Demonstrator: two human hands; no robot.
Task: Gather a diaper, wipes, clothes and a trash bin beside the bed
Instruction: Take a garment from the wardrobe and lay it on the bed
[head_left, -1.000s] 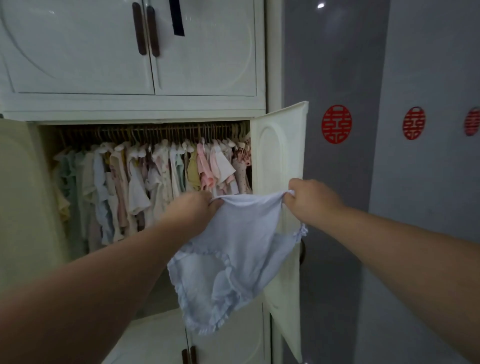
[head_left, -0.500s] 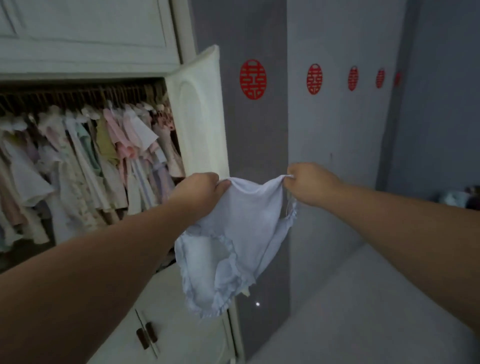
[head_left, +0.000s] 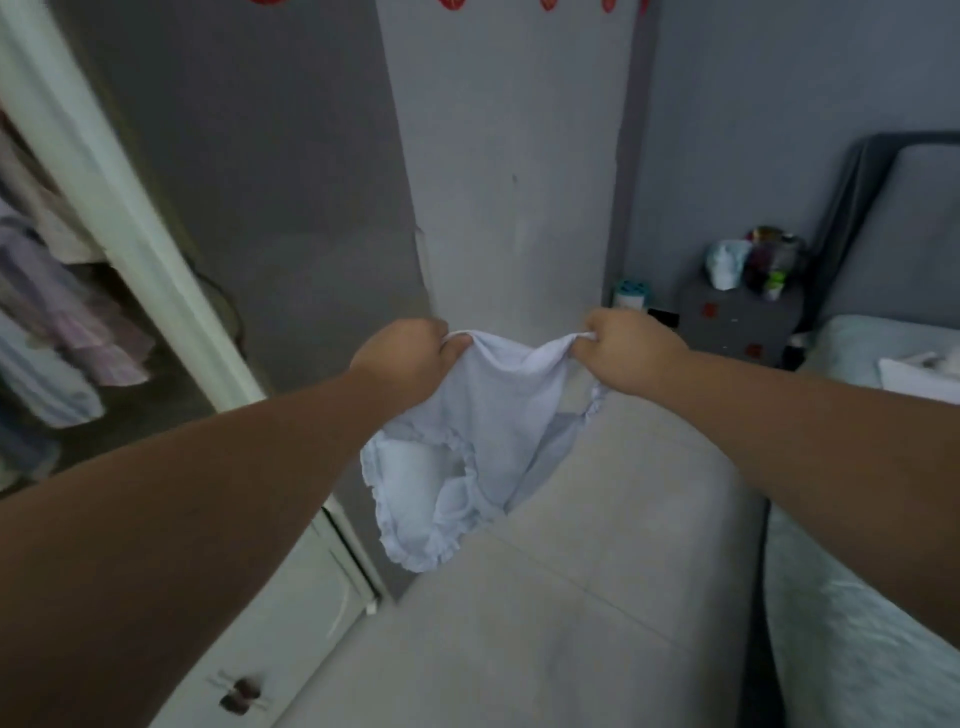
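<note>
A small pale blue baby garment (head_left: 467, 447) with frilled leg openings hangs in mid-air in front of me. My left hand (head_left: 410, 358) grips its top left edge and my right hand (head_left: 623, 348) grips its top right edge, stretching the waistband between them. The bed (head_left: 857, 597) with a light cover lies at the right. A white packet-like item (head_left: 724, 265) sits on the nightstand far right; I cannot tell what it is.
The open wardrobe with hanging baby clothes (head_left: 57, 332) and its white door (head_left: 119, 197) stand at the left, drawers (head_left: 291, 623) below. A grey wall pillar (head_left: 509, 156) is ahead. A grey nightstand (head_left: 737, 322) with bottles stands beside the bed. Tiled floor (head_left: 571, 597) runs between wardrobe and bed.
My view has swung right and down, away from the wardrobe toward the bed and nightstand. Both hands still hold the garment in front of me.
</note>
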